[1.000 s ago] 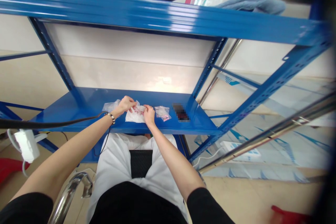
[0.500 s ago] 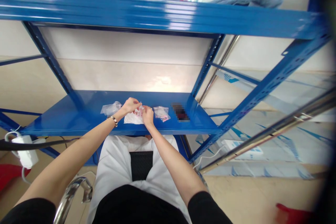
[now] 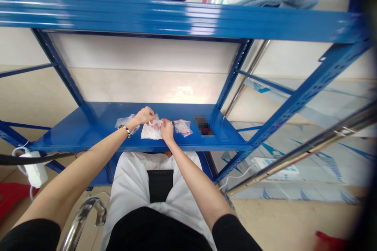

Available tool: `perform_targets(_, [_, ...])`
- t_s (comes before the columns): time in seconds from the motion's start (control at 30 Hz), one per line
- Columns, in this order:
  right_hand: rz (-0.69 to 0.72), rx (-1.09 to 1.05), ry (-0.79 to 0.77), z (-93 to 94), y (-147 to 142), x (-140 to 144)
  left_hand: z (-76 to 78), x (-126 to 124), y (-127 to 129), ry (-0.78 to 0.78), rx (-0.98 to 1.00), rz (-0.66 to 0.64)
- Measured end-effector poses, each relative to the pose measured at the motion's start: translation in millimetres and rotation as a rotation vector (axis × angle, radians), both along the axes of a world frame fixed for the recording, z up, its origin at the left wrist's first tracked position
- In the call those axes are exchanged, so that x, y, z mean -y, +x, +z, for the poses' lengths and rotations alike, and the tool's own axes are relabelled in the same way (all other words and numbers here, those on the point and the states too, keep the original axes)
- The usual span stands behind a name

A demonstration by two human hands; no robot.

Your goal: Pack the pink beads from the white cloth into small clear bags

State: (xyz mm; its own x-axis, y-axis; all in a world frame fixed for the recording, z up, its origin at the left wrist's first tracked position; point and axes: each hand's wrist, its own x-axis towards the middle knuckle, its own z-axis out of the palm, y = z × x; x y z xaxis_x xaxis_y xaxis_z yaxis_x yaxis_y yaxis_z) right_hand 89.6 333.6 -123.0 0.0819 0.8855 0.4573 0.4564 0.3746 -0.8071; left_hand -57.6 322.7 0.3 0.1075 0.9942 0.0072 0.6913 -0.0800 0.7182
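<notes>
Both arms stretch forward, forearms bare; left hand point(image 3: 144, 115) curls with fingertips pinched together, right hand point(image 3: 167, 130) sits close beside it, fingers bent inward.

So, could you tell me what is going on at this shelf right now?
A seated person works with both hands at a blue metal shelf. The left hand and right hand both pinch a small white plastic bag with something red or pink inside; it rests on the shelf. A clear bag lies just left of it, another small clear packet just right, and beyond that a dark object, too blurred to identify.
</notes>
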Motion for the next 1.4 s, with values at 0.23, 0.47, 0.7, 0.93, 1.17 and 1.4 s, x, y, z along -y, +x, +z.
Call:
perform_targets(0.23, [0.006,0.003,0.016,-3.6,-0.1,-2.1,19.9,0.2,-2.4,0.020,-0.267,0.002])
perform_targets(0.47, [0.003,0.011,0.014,-5.1,-0.4,-4.7,29.2,2.1,0.5,0.048,-0.378,-0.003])
perform_targets(0.7, [-0.005,0.021,0.020,-4.4,-1.2,-5.3,33.8,9.0,1.7,0.083,-0.413,0.001])
perform_targets(0.93, [-0.006,0.032,0.010,-5.5,-1.3,-8.1,34.2,17.9,-10.5,0.251,-0.365,0.123])
perform_targets(1.17, [0.001,0.018,-0.004,-6.0,-2.1,-6.3,25.1,27.6,-31.7,0.355,-0.205,0.199])
perform_targets(1.4, [0.010,-0.079,0.014,-7.2,-1.0,-6.0,8.4,30.1,-45.7,0.406,0.100,0.203])
